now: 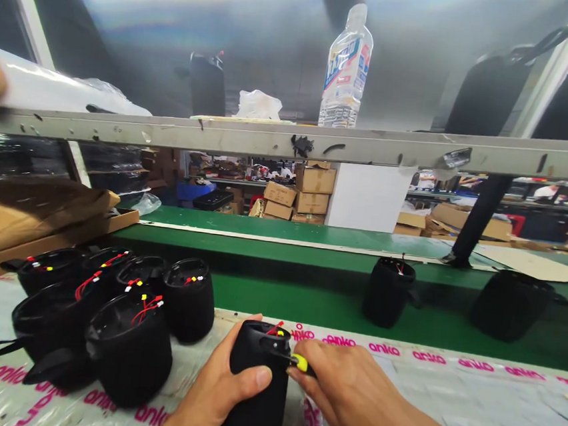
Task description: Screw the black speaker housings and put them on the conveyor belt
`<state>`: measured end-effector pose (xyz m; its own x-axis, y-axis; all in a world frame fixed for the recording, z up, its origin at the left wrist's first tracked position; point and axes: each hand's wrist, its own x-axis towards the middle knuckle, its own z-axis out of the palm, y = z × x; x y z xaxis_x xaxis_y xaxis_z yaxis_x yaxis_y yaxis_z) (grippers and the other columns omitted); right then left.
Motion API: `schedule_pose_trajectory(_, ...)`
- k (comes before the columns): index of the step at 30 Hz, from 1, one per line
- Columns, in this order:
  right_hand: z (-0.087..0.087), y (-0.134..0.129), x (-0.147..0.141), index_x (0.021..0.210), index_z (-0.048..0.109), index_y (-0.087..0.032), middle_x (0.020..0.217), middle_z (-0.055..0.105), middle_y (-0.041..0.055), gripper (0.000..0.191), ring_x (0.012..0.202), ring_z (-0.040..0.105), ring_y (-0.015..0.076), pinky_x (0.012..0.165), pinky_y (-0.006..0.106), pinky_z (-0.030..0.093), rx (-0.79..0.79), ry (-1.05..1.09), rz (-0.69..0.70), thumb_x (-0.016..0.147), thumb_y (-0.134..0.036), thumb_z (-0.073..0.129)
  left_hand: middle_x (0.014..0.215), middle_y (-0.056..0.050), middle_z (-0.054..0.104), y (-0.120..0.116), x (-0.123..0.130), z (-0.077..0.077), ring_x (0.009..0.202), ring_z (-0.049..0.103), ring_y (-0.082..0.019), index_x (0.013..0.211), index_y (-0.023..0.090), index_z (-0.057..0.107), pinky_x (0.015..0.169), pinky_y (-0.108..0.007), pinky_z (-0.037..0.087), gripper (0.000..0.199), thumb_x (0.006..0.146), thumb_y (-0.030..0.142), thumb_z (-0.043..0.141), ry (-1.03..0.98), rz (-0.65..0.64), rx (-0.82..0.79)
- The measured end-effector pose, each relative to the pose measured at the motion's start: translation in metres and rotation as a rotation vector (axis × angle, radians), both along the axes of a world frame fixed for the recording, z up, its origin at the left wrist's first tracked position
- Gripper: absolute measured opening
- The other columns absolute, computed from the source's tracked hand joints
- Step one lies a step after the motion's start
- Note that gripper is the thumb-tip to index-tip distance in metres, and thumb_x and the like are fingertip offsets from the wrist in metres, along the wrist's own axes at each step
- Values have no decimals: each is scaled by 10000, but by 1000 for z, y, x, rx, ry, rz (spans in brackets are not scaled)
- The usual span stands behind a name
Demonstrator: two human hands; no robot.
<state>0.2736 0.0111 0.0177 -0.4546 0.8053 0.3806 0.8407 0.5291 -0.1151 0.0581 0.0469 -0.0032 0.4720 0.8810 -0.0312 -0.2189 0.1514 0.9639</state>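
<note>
My left hand (220, 381) is wrapped round a black fabric-covered cylindrical speaker housing (259, 398), its thumb pressed on the near side. Red wires (277, 329) with a small yellow connector stick out of the open top. In my right hand (335, 385) is a small yellow-handled tool (300, 362). Its thin dark tip meets the housing's upper right side near the rim; the exact contact is hidden. To the left stands a group of similar black housings (130, 352), open at the top, with red wires and white, red and yellow connectors showing. Some have black strap loops.
Two more black housings (387, 293) stand on the green conveyor belt (277, 286) at right. Printed plastic sheeting (422, 394) covers the near bench. A metal shelf edge (251, 136) crosses above, carrying a water bottle (346, 78) and a plastic roll (40, 82). A cardboard tray (25, 235) sits left.
</note>
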Motion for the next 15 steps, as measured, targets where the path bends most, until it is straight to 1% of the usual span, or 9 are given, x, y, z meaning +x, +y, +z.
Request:
schedule_pose_trajectory(3, 4, 1, -1, 926, 496, -244, 769, 651, -36, 93, 599, 627, 195, 505, 312, 235, 10, -42, 27, 983, -271, 565, 1290, -125, 635, 1, -1, -3, 1199, 590, -326, 1376, 218, 382, 981, -410, 459, 837, 701, 500, 788, 38, 22, 53)
schedule_pose_trajectory(7, 4, 4, -2, 909, 482, -238, 754, 650, -36, 129, 583, 636, 197, 493, 318, 226, 55, -91, 42, 968, -265, 593, 1298, -120, 629, 4, -3, -6, 1170, 606, -323, 1370, 216, 411, 1007, -426, 450, 805, 718, 521, 773, 96, 39, 127)
schedule_pose_trajectory(11, 1, 5, -2, 897, 460, -239, 719, 641, -34, 184, 544, 634, 209, 467, 324, 211, 118, -185, 17, 931, -249, 641, 1284, -114, 633, 2, -3, -3, 1195, 587, -319, 1369, 211, 407, 1029, -429, 434, 783, 737, 512, 760, 118, 33, 192)
schedule_pose_trajectory(15, -3, 2, 0, 952, 446, -230, 734, 627, -23, 224, 568, 645, 219, 456, 326, 231, 202, -251, 7, 890, -200, 659, 1275, -94, 632, -1, -1, 1, 1198, 577, -300, 1354, 221, 402, 1053, -428, 410, 742, 758, 499, 746, 150, 45, 249)
